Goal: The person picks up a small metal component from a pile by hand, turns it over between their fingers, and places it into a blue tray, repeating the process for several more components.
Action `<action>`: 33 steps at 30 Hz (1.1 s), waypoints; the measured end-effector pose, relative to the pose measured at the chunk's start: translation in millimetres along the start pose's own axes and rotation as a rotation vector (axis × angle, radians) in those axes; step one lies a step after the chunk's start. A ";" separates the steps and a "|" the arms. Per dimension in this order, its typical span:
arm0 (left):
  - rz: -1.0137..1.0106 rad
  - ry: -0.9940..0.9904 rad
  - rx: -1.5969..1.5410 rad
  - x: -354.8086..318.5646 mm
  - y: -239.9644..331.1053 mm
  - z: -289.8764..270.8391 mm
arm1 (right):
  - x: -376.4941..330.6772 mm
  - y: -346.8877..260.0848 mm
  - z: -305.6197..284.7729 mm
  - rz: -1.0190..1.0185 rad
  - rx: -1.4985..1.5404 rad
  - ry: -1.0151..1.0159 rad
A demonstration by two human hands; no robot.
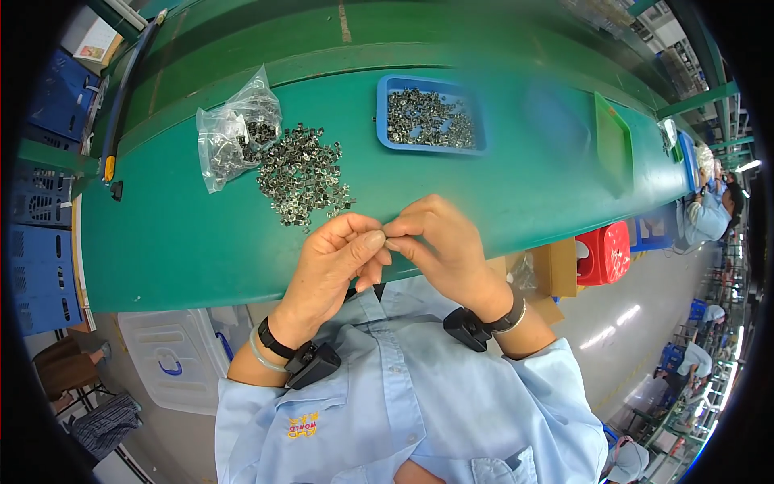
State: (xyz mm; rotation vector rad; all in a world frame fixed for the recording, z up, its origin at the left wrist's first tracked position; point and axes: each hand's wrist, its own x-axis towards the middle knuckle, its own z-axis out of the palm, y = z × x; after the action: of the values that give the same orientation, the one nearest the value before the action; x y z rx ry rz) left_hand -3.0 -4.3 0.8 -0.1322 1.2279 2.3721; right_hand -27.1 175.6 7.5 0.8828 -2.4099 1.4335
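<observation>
l hand [332,256] + r hand [447,248] meet at fingertips, both pinched closed; can't tell if a pc is between. small metal parts [300,179] piled ahead, more in clear bag [219,143] & blue tray [435,150]. step prob. fine 2-hand work on 1 pc; next likely needs steady pinch.

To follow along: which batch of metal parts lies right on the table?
The heap beyond the left hand, spread on the green tabletop; the others sit in a clear bag and a blue tray.
</observation>
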 end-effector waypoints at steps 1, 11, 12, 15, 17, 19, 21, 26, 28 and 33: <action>0.001 -0.009 -0.022 0.3 -0.2 -1.4 | 0.1 -0.4 0.8 -0.001 0.006 0.006; 0.012 -0.138 -0.271 1.8 -9.5 -4.1 | -2.8 -7.2 3.1 0.014 0.132 0.041; 0.011 -0.137 -0.271 2.3 -11.0 -3.8 | -3.4 -6.7 3.7 0.015 0.134 0.042; 0.056 -0.114 -0.243 5.0 -13.9 -2.6 | -5.3 -3.1 5.8 0.067 0.180 0.061; 0.056 -0.071 -0.150 5.7 -10.7 -3.6 | -4.6 -0.7 3.5 0.012 0.074 0.052; 0.053 0.013 0.034 5.6 -6.4 -3.7 | -3.4 1.3 0.6 -0.097 -0.140 0.035; 0.068 0.031 0.080 4.6 -2.6 1.3 | -2.1 1.4 -0.2 -0.110 -0.153 0.044; 0.048 -0.006 -0.009 -2.1 10.2 12.6 | -1.1 -0.2 0.5 -0.023 0.081 0.104; 0.024 -0.046 -0.099 -2.1 8.7 12.3 | -2.4 -0.5 2.1 0.033 0.209 0.127; -0.014 -0.200 -0.354 1.5 -5.9 7.2 | -3.9 -1.7 5.3 0.068 0.355 0.128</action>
State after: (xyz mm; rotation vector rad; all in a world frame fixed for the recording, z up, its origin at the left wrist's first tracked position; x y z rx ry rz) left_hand -0.9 4.9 0.3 -0.0136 0.7081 2.4990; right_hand -22.3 172.1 4.3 0.7552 -2.1477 1.9205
